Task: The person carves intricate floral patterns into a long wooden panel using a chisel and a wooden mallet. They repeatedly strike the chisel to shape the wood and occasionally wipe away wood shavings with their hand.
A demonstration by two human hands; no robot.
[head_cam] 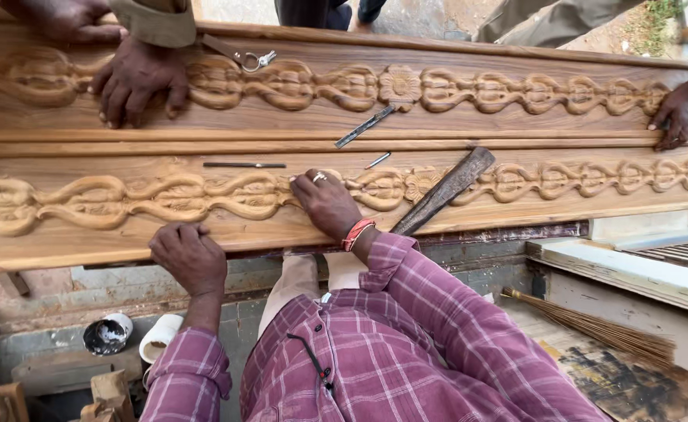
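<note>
**Both hands on the carved board**

Head view: left hand (pixel 190 258) curls over the near edge of the board (pixel 125 234), knuckles bent. Right hand (pixel 327 202) presses flat on the carving, fingers spread, holding nothing. A mallet (pixel 445 190) lies just beside it; chisels (pixel 244 165) rest above.

The person wears a long-sleeved shirt (pixel 406 344) checked in purple, pink and white, with cuffs buttoned at both wrists. A thin black cord (pixel 312 363) hangs down the chest. The right hand (pixel 327 205) bears a silver ring (pixel 319 177) and an orange-red wristband (pixel 357 233). The left hand (pixel 190 258) is bare. Light trousers (pixel 297 285) show below.
</note>
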